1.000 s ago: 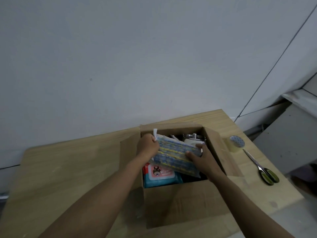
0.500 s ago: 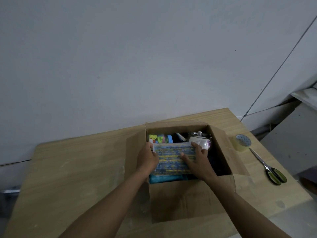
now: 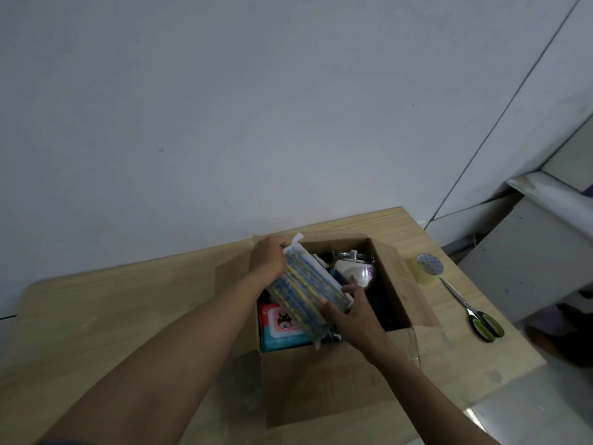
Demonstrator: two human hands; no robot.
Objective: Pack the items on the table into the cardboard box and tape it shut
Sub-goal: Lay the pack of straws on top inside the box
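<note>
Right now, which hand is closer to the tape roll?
Right. The right hand holds the striped pack mid-box, across the wall of the cardboard box from the tape roll; the left hand grips it at the far-left corner.

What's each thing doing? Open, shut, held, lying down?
Brown cardboard box: open, flaps out.
Blue-and-yellow striped packet: tilted, held over box.
Left hand: grips packet's far end.
Right hand: grips its near end.
Shiny lidded jar: upright in box.
Clear tape roll: on wooden table.
Green-handled scissors: shut, on table.

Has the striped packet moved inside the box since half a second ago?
Yes. Judged against the box, the packet has turned from lying across it to running diagonally, far left corner to near wall, and the wipes pack shows again.
</note>
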